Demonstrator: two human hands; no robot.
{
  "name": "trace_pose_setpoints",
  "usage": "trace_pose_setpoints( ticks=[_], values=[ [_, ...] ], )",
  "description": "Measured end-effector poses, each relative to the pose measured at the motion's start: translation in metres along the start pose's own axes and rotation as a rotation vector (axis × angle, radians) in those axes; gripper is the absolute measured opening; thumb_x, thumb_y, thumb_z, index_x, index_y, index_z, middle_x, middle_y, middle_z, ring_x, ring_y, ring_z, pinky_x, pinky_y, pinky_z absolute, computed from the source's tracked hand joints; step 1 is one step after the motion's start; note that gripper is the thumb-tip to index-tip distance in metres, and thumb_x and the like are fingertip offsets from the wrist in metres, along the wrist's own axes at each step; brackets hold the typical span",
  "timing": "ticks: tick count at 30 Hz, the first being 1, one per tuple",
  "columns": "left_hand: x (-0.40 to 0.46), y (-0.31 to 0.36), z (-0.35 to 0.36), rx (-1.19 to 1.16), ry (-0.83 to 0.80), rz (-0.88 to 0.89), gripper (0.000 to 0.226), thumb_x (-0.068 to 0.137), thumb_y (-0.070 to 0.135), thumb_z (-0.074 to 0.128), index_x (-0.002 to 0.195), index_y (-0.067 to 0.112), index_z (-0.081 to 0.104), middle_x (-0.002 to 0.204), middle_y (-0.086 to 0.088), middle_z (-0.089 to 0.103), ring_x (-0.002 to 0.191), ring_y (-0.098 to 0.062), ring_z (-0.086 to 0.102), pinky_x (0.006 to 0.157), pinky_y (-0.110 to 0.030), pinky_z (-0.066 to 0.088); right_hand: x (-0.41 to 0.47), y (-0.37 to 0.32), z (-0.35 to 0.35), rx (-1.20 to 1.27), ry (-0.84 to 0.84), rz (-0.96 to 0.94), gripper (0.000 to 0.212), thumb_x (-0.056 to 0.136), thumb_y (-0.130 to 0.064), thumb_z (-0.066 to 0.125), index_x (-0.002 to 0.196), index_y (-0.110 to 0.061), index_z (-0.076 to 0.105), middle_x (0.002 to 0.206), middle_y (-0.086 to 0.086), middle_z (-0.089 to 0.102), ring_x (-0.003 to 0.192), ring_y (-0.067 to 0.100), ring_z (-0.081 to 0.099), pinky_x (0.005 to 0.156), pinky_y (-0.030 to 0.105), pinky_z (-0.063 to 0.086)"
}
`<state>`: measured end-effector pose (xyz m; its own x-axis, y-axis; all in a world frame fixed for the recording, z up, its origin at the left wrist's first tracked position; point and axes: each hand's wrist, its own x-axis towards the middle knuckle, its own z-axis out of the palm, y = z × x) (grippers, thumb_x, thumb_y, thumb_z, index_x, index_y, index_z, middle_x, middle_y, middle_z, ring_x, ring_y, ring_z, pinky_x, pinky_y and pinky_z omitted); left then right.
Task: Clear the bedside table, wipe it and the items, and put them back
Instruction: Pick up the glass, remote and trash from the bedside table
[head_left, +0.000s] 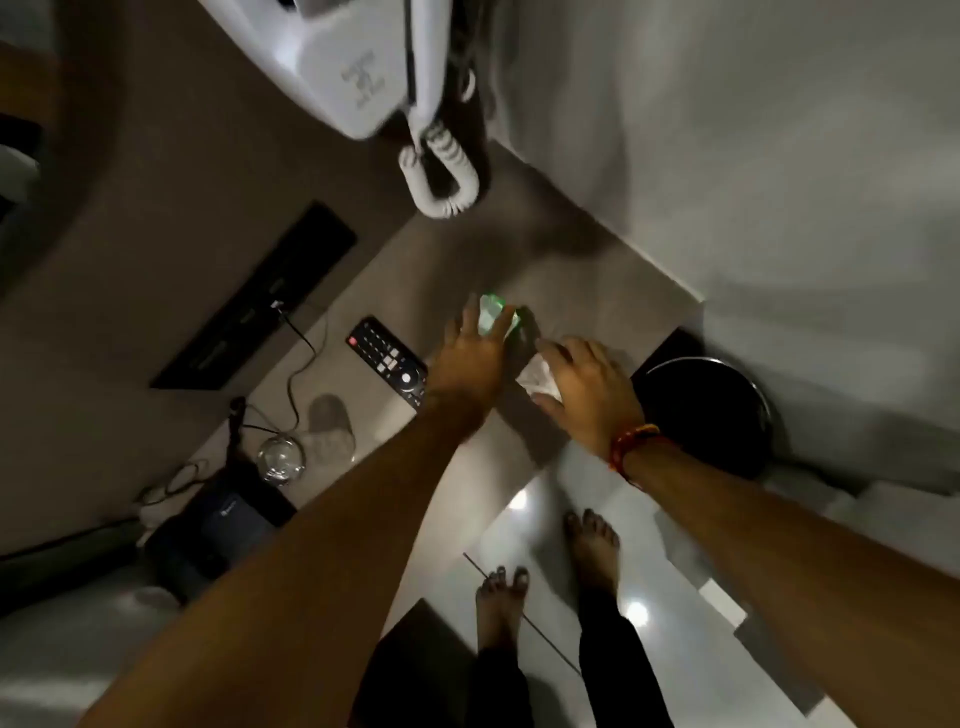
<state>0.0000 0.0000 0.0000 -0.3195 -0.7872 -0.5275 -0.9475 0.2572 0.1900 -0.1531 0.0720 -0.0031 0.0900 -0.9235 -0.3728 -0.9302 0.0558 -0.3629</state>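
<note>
Left hand (470, 351) grips a green bottle (496, 317) on the tabletop (597, 270); right hand (587, 379) holds a white cloth (537, 375).

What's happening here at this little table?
A person is tidying a bedside table. Their left hand is on a small green-and-clear object, too blurred to name, while the right hand holds a crumpled white tissue beside it. A black remote control, a glass and a white corded telephone are on the table too.
</note>
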Motion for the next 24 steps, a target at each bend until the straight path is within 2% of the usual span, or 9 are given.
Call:
trace_pose_setpoints(
  ticks=[2,5,7,10,14,16,19,22,24],
  values=[
    [0.019,-0.002,0.005,0.036,0.041,-0.006,0.079,0.097,0.032,0.065,0.160,0.040,0.018,0.170,-0.016,0.007,0.149,-0.047,0.024,0.111,-0.060,0.044,0.008,0.000,0.011,-0.017,0.030,0.020,0.061,0.088,-0.035,0.071,0.143,-0.022,0.049,0.139,0.011,0.049,0.128,0.032,0.047,0.102,0.043,0.050],
    [0.037,-0.005,0.012,0.136,0.088,-0.019,0.076,0.096,0.027,0.067,0.157,0.041,0.025,0.165,-0.016,0.020,0.143,-0.047,0.030,0.107,-0.062,0.043,0.010,0.006,0.026,-0.048,0.052,0.005,0.049,0.088,-0.027,0.074,0.134,-0.022,0.059,0.137,0.011,0.050,0.123,0.033,0.048,0.103,0.042,0.049],
    [0.037,-0.004,0.017,0.132,0.150,-0.021,0.070,0.092,0.020,0.071,0.152,0.035,0.038,0.157,-0.018,0.032,0.139,-0.045,0.035,0.104,-0.058,0.047,0.008,0.012,0.030,-0.028,0.070,-0.002,0.042,0.090,-0.021,0.071,0.131,-0.021,0.062,0.136,0.010,0.051,0.120,0.032,0.049,0.103,0.040,0.048],
    [0.039,-0.003,0.018,0.071,0.184,-0.040,0.060,0.089,0.019,0.075,0.141,0.025,0.046,0.147,-0.019,0.037,0.137,-0.041,0.039,0.102,-0.054,0.051,0.005,0.020,0.028,0.056,0.096,0.037,0.039,0.090,-0.011,0.070,0.127,-0.019,0.066,0.134,0.011,0.053,0.120,0.032,0.051,0.096,0.040,0.056],
    [0.033,0.005,0.024,-0.046,0.150,-0.095,0.037,0.097,0.023,0.061,0.131,0.011,0.051,0.137,-0.017,0.045,0.126,-0.037,0.050,0.103,-0.053,0.051,-0.006,0.039,0.023,0.183,0.154,0.129,0.031,0.087,-0.005,0.071,0.118,-0.011,0.070,0.124,0.012,0.056,0.120,0.032,0.053,0.086,0.042,0.062],
    [0.030,0.013,0.025,-0.034,0.158,-0.094,0.038,0.099,0.018,0.059,0.134,0.006,0.050,0.138,-0.020,0.046,0.128,-0.040,0.050,0.102,-0.053,0.051,-0.016,0.051,0.021,0.229,0.189,0.163,0.029,0.087,-0.005,0.072,0.116,-0.009,0.071,0.123,0.013,0.056,0.118,0.032,0.056,0.088,0.041,0.061],
    [0.030,0.019,0.023,-0.130,0.260,-0.164,0.054,0.091,0.015,0.072,0.137,0.003,0.047,0.143,-0.021,0.041,0.135,-0.039,0.045,0.107,-0.053,0.050,-0.029,0.066,0.023,0.258,0.225,0.212,0.026,0.087,-0.002,0.071,0.113,-0.008,0.072,0.119,0.011,0.058,0.113,0.031,0.058,0.090,0.039,0.059],
    [0.035,0.022,0.014,-0.129,0.297,-0.193,0.077,0.082,0.021,0.082,0.144,0.011,0.039,0.151,-0.021,0.034,0.138,-0.042,0.037,0.111,-0.054,0.043,-0.039,0.075,0.023,0.279,0.251,0.240,0.027,0.088,-0.002,0.071,0.114,-0.007,0.072,0.118,0.011,0.058,0.113,0.029,0.058,0.093,0.036,0.057],
    [0.039,0.024,0.009,-0.118,0.242,-0.193,0.073,0.086,0.029,0.079,0.146,0.018,0.040,0.152,-0.018,0.034,0.139,-0.042,0.036,0.109,-0.056,0.043,-0.041,0.077,0.024,0.306,0.272,0.258,0.027,0.088,-0.002,0.071,0.115,-0.007,0.072,0.115,0.010,0.058,0.111,0.028,0.058,0.093,0.033,0.055]
  ],
)
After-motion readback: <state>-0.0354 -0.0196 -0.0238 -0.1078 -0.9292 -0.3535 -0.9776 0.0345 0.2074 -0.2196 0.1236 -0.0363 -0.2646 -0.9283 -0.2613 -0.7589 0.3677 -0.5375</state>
